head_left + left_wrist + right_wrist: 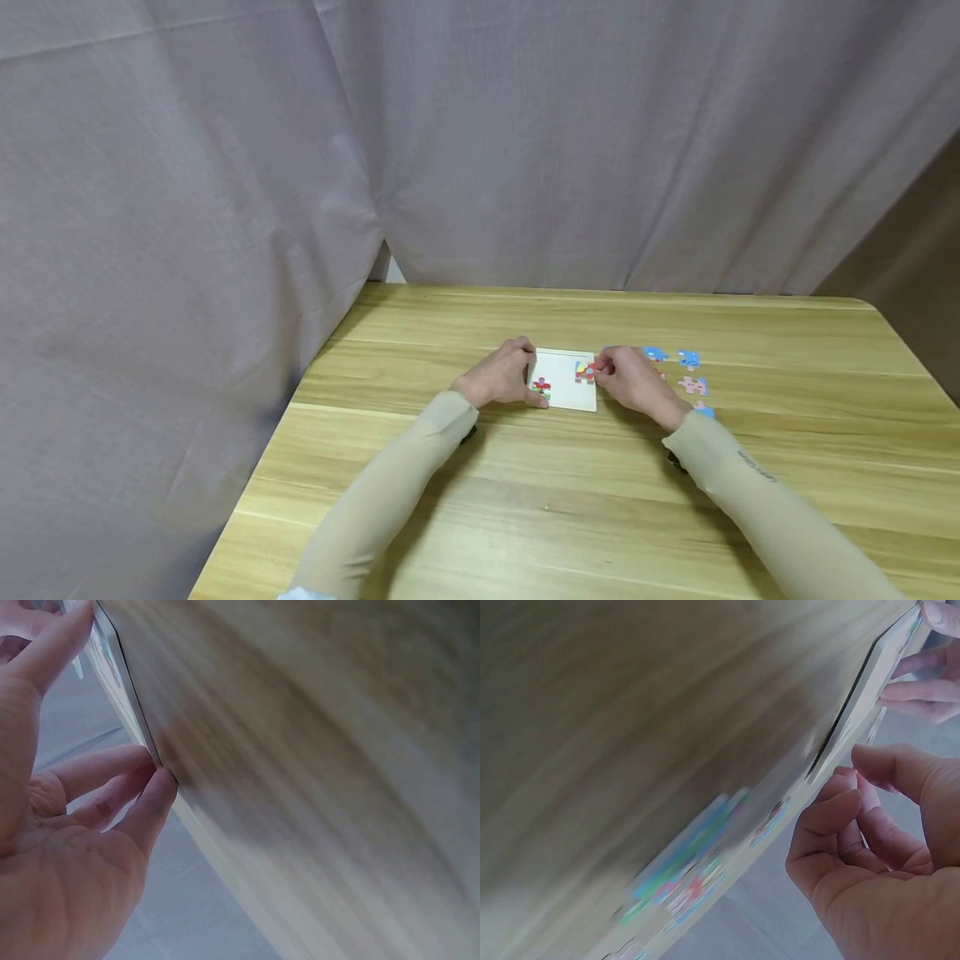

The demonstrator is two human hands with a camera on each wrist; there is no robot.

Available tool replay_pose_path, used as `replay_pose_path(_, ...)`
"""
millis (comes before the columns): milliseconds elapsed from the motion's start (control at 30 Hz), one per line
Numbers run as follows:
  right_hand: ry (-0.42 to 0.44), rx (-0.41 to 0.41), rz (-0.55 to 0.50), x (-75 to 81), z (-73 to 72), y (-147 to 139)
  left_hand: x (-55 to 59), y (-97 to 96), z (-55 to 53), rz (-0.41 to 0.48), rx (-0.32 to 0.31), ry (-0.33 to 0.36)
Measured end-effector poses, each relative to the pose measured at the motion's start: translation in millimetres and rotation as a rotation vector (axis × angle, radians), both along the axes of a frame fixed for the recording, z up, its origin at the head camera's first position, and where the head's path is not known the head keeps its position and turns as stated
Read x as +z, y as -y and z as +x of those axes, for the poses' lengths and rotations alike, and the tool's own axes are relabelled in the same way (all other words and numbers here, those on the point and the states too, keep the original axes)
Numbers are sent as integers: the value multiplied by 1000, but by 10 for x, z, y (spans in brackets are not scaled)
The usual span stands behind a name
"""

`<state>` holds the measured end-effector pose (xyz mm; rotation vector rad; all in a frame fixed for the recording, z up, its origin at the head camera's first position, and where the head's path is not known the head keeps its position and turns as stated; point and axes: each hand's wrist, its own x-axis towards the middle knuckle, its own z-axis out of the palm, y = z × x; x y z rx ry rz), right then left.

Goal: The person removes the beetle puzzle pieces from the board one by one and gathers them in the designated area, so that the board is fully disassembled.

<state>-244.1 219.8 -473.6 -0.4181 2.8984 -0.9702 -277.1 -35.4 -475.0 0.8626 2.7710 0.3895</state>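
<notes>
A white square puzzle board (564, 394) lies flat on the table, with one colourful jigsaw piece (541, 386) at its lower left. My left hand (504, 372) holds the board by its left side, thumb at the near edge and fingers at the far edge. In the left wrist view, fingertips (161, 771) touch the board's rim. Between thumb and forefinger, my right hand (633, 381) pinches a red, yellow and blue jigsaw piece (584, 372) over the board's right part. The right wrist view shows that piece nearly edge-on.
Loose jigsaw pieces, among them a blue one (688, 359) and a pink one (693, 385), lie right of the board, some partly hidden behind my right hand. The wooden table (525, 517) meets a grey curtain (510, 167) at its far edge.
</notes>
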Motion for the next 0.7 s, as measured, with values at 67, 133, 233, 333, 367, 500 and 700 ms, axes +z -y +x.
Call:
replay_pose_path(67, 3, -3, -2, -5, 4, -45, -3, -1, -2, 2, 1, -2)
replay_pose_path(133, 1, -7, 1, -11, 7, -91, -3, 1, -1, 2, 2, -8)
replay_pose_path(233, -7, -13, 6, -17, 17, -158, -3, 0, 2, 5, 5, -11)
replay_pose_path(333, -8, -14, 14, -17, 34, -223, 2, 3, 3, 3, 4, -15)
replay_pose_path(367, -7, -13, 16, -20, 38, -245, 3, 3, 3, 3, 3, -16)
replay_pose_path(500, -25, -16, 42, -35, 52, -323, 3, 6, 2, 1, -2, -14)
replay_pose_path(700, -21, -35, 76, -43, 57, -411, 1, 0, 0, 2, -1, -4)
